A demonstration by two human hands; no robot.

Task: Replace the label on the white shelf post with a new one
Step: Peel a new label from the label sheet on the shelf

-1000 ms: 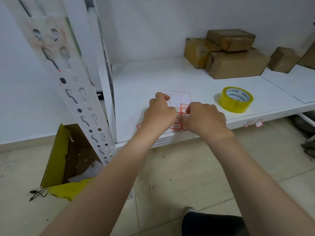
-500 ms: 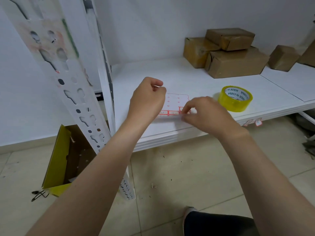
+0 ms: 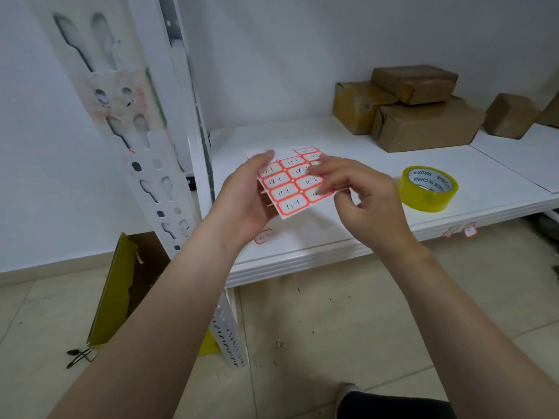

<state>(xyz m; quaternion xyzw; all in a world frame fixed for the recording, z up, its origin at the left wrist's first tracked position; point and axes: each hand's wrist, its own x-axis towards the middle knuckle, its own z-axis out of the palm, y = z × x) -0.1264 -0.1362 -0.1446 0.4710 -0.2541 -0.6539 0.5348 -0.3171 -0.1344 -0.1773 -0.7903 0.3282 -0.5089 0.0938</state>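
Observation:
A sheet of red-bordered labels with handwritten numbers is held up above the white shelf. My left hand grips the sheet's left edge from below. My right hand has its fingertips on the labels at the sheet's right side. The white perforated shelf post rises at the left, with a patch of torn label residue on its upper part. One loose red-bordered label lies on the shelf below my left hand.
A roll of yellow tape stands on the shelf to the right. Several brown cardboard boxes sit at the back. Small labels stick on the shelf's front edge. A yellow carton stands on the floor beside the post.
Both hands lifted the label sheet off the shelf and turned it face up. The view moved closer and to the right.

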